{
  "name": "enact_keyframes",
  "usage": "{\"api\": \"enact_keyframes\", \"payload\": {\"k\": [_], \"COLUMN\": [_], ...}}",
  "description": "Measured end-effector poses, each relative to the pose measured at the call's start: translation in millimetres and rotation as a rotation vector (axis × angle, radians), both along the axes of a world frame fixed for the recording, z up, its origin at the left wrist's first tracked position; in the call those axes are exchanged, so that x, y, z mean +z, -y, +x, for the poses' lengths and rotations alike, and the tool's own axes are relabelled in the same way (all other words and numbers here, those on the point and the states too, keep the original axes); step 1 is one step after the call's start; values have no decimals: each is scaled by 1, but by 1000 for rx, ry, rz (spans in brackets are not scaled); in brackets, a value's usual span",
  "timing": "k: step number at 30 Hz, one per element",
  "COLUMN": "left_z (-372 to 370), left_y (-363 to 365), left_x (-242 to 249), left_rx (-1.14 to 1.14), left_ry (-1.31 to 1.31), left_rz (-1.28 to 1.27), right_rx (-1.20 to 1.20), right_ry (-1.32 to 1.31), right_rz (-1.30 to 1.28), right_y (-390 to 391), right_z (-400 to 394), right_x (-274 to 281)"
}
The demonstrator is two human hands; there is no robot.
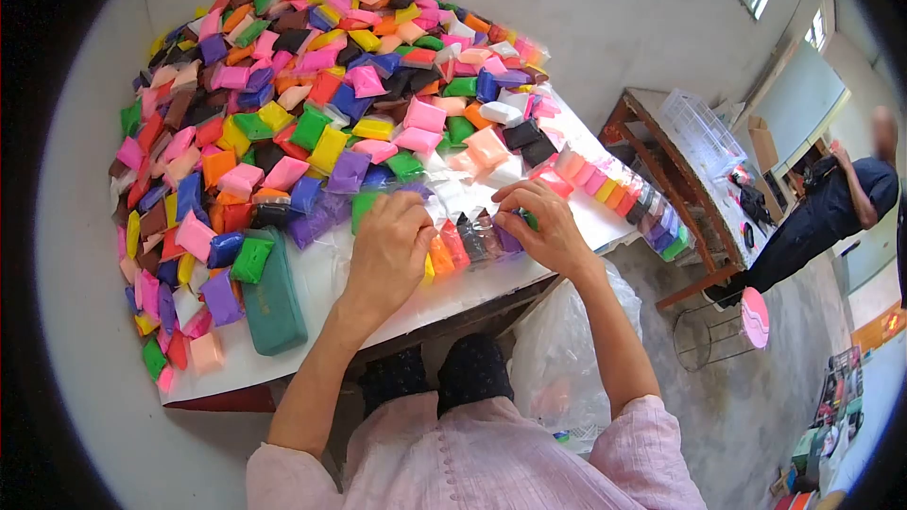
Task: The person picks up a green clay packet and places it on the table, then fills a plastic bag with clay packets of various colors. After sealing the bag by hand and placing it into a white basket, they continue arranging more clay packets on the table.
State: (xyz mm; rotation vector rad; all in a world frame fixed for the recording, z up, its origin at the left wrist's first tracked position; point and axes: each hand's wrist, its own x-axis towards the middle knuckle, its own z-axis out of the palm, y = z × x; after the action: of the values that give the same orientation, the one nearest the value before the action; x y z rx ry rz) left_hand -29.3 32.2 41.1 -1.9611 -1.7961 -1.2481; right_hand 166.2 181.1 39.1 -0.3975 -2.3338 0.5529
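In the head view a clear plastic bag with a row of small coloured packets (452, 246), yellow, orange, red, dark and purple, lies at the table's front edge between my hands. My left hand (389, 238) has its fingers curled and pinched at the bag's left end. At the right end, my right hand (540, 227) closes thumb and fingers on the bag beside the purple packet. Behind my hands is a large heap of soft, clay-like packets (331, 146) in many colours. A green case (274, 297) lies left of my left hand, with some packets on it.
Filled clear packs of coloured packets (614, 194) line the table's right edge. A clear plastic sack (576, 359) hangs below. To the right stand a wooden table (694, 198) with a wire basket (699, 127), a pink-topped stool (754, 317) and another person (836, 208).
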Motion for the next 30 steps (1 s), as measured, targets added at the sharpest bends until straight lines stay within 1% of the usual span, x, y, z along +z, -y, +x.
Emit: {"api": "enact_keyframes", "payload": {"k": [2, 5, 10, 17, 19, 20, 23, 26, 29, 30], "left_z": [0, 1, -1, 0, 1, 2, 3, 3, 7, 7], "left_y": [0, -3, -5, 1, 1, 1, 1, -4, -3, -4], "left_x": [-1, -3, -9, -2, -1, -1, 5, 1, -1, -1], "left_rx": [9, 71, 124, 115, 116, 115, 146, -43, -89, -98], "left_ry": [31, 44, -18, -38, -43, -45, -173, -110, -40, -60], "left_rz": [-124, -147, -152, -208, -151, -123, -205, -93, -196, -184], "right_rx": [-19, -49, -57, -81, -97, -83, -46, -22, 2, 8], "right_ry": [3, -2, -13, 59, 30, 41, 73, 123, 173, 175], "right_rz": [-55, -98, -96, 21, 11, 55, 161, 181, 144, 135], "right_y": [-1, -4, -3, 6, 10, 8, 4, 6, 11, 12], "right_z": [-2, -4, -6, -4, -7, -8, -13, -13, -14, -14], "right_x": [-4, -12, -15, 2, 5, 4, 2, 3, 6, 7]}}
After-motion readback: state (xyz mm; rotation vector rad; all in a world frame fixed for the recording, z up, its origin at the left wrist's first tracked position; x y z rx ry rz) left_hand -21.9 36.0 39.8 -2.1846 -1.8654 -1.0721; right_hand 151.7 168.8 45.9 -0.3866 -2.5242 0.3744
